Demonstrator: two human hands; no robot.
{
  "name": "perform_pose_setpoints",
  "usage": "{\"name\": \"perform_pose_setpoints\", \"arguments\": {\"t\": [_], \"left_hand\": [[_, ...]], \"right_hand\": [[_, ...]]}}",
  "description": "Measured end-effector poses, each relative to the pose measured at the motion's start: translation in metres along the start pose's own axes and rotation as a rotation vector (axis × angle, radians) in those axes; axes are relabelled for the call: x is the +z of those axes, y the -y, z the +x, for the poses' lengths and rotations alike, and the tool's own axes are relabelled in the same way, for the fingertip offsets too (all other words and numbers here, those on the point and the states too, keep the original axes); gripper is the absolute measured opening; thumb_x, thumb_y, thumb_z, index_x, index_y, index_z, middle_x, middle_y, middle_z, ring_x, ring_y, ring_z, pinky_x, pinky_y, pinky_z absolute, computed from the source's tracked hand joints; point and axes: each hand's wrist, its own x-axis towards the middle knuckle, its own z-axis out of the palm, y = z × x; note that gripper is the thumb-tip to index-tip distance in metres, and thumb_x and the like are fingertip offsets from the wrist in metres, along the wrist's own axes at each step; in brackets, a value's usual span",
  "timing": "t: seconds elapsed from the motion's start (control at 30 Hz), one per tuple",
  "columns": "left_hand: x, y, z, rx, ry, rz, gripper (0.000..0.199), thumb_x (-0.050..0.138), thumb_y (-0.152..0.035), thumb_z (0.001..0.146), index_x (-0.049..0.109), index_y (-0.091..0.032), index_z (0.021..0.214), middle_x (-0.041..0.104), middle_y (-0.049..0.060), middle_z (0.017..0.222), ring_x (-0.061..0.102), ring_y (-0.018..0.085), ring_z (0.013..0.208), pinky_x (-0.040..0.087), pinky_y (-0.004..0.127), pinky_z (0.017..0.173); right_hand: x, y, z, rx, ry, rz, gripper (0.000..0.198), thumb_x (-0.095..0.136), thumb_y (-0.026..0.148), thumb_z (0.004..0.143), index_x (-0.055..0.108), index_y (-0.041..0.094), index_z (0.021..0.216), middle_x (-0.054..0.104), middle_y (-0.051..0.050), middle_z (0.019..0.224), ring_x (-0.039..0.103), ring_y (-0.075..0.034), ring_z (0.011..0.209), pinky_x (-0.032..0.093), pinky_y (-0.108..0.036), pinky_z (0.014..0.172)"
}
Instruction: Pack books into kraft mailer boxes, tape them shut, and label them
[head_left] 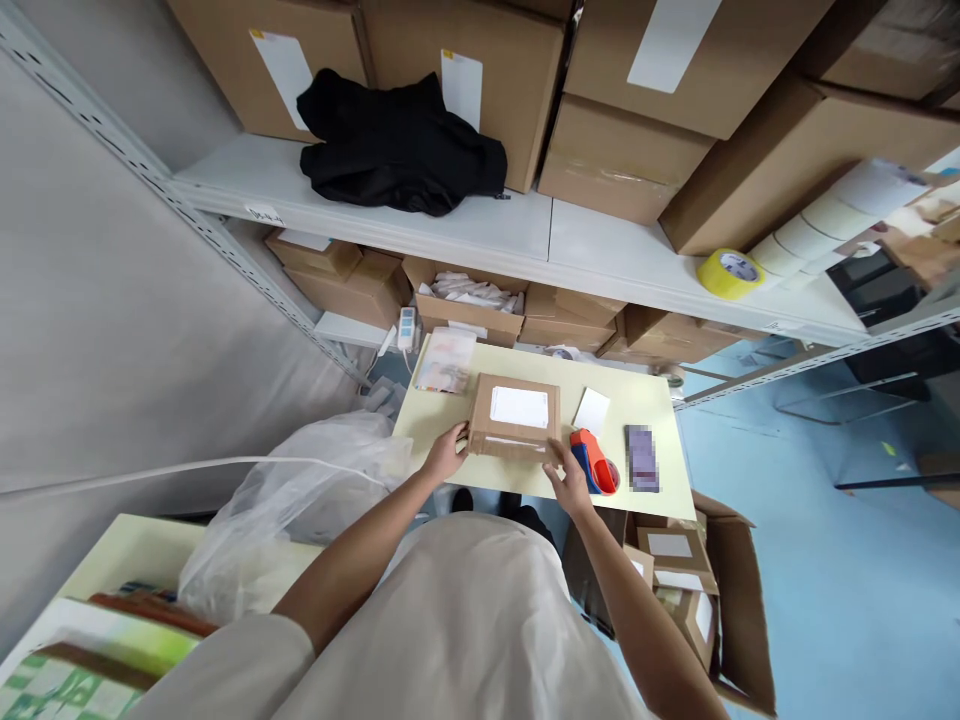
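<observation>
A small brown cardboard box (514,436) with a white label (519,407) on its top lies on the pale yellow table (420,425). My left hand (446,453) holds the box at its left side, near the front corner. At the front right corner my right hand (568,482) grips it with fingers and thumb. Just right of that hand lies a red and blue tape dispenser (597,464). Behind the dispenser is a white card (592,410), and a blurred-out phone-like object (642,459) lies farther right. The undersides of both hands' grips are hidden.
A plastic-wrapped packet (446,361) lies at the table's back left. A shelf (517,232) above carries large boxes, black clothing (405,140) and tape rolls (731,273). Plastic sheeting (300,490) hangs at left. An open carton (742,600) with labelled boxes stands at lower right.
</observation>
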Motion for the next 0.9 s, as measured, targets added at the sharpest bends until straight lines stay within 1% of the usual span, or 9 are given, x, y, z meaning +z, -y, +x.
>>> {"name": "perform_pose_setpoints", "arguments": {"t": [0.1, 0.2, 0.3, 0.4, 0.5, 0.6, 0.7, 0.8, 0.9], "left_hand": [[-0.006, -0.020, 0.012, 0.057, -0.054, 0.006, 0.054, 0.065, -0.026, 0.071, 0.053, -0.015, 0.122, 0.064, 0.014, 0.116, 0.061, 0.026, 0.109, 0.046, 0.043, 0.097], [-0.019, -0.042, 0.020, 0.067, -0.038, 0.041, 0.080, 0.074, -0.042, 0.064, 0.044, -0.014, 0.133, 0.061, 0.015, 0.119, 0.059, 0.029, 0.109, 0.045, 0.043, 0.097], [-0.027, -0.058, 0.031, -0.074, -0.008, 0.115, 0.097, 0.074, -0.047, 0.063, 0.030, -0.013, 0.142, 0.064, 0.015, 0.113, 0.061, 0.031, 0.105, 0.047, 0.039, 0.091], [-0.029, -0.060, 0.043, -0.260, 0.010, 0.167, 0.081, 0.066, -0.040, 0.071, 0.034, -0.015, 0.141, 0.069, 0.012, 0.099, 0.065, 0.031, 0.098, 0.048, 0.038, 0.083], [-0.032, -0.054, 0.048, -0.326, -0.011, 0.137, 0.055, 0.056, -0.032, 0.079, 0.047, -0.016, 0.130, 0.071, 0.010, 0.093, 0.066, 0.029, 0.094, 0.048, 0.038, 0.082], [-0.038, -0.055, 0.043, -0.219, -0.095, 0.167, 0.048, 0.056, -0.028, 0.079, 0.052, -0.018, 0.125, 0.069, 0.010, 0.101, 0.063, 0.028, 0.101, 0.047, 0.038, 0.088], [-0.043, -0.074, 0.036, 0.076, -0.240, 0.291, 0.044, 0.056, -0.026, 0.079, 0.056, -0.018, 0.122, 0.061, 0.012, 0.118, 0.054, 0.029, 0.115, 0.042, 0.042, 0.099], [-0.036, -0.100, 0.041, 0.323, -0.005, 0.353, 0.030, 0.046, -0.022, 0.086, 0.065, -0.020, 0.108, 0.065, 0.010, 0.112, 0.057, 0.027, 0.109, 0.042, 0.041, 0.098], [-0.020, -0.116, 0.054, 0.304, 0.301, 0.388, 0.032, 0.042, -0.016, 0.085, 0.069, -0.022, 0.102, 0.069, 0.010, 0.101, 0.063, 0.026, 0.098, 0.046, 0.039, 0.089]], "right_hand": [[-0.018, 0.028, 0.028, 0.072, -0.064, -0.052, 0.048, 0.040, 0.050, 0.089, 0.054, 0.017, 0.121, 0.063, -0.014, 0.116, 0.061, -0.024, 0.104, 0.048, -0.040, 0.089], [-0.046, 0.055, 0.059, 0.149, -0.079, -0.234, 0.048, 0.035, 0.054, 0.091, 0.056, 0.017, 0.113, 0.067, -0.012, 0.103, 0.064, -0.023, 0.091, 0.049, -0.034, 0.080], [-0.062, 0.073, 0.085, 0.207, -0.059, -0.454, 0.049, 0.030, 0.055, 0.092, 0.058, 0.019, 0.110, 0.069, -0.012, 0.095, 0.064, -0.025, 0.089, 0.046, -0.034, 0.076], [-0.060, 0.076, 0.098, 0.269, -0.002, -0.497, 0.046, 0.030, 0.050, 0.093, 0.057, 0.018, 0.111, 0.068, -0.013, 0.095, 0.064, -0.025, 0.089, 0.044, -0.034, 0.075], [-0.050, 0.068, 0.093, 0.229, 0.041, -0.447, 0.046, 0.044, 0.044, 0.089, 0.046, 0.017, 0.127, 0.067, -0.012, 0.103, 0.063, -0.024, 0.095, 0.045, -0.032, 0.077], [-0.047, 0.060, 0.079, 0.104, -0.061, -0.490, 0.075, 0.059, 0.039, 0.079, 0.027, 0.012, 0.142, 0.058, -0.017, 0.119, 0.056, -0.029, 0.108, 0.045, -0.038, 0.084], [-0.052, 0.065, 0.071, -0.045, -0.130, -0.631, 0.061, 0.063, 0.032, 0.077, 0.044, 0.014, 0.131, 0.056, -0.018, 0.119, 0.052, -0.033, 0.109, 0.042, -0.044, 0.089], [-0.056, 0.079, 0.074, -0.189, 0.142, -0.654, 0.024, 0.056, 0.019, 0.081, 0.063, 0.020, 0.104, 0.063, -0.011, 0.106, 0.058, -0.025, 0.097, 0.044, -0.035, 0.086], [-0.051, 0.090, 0.080, -0.158, 0.428, -0.653, 0.021, 0.056, 0.015, 0.080, 0.066, 0.024, 0.096, 0.068, -0.004, 0.096, 0.063, -0.018, 0.087, 0.046, -0.028, 0.078]]}}
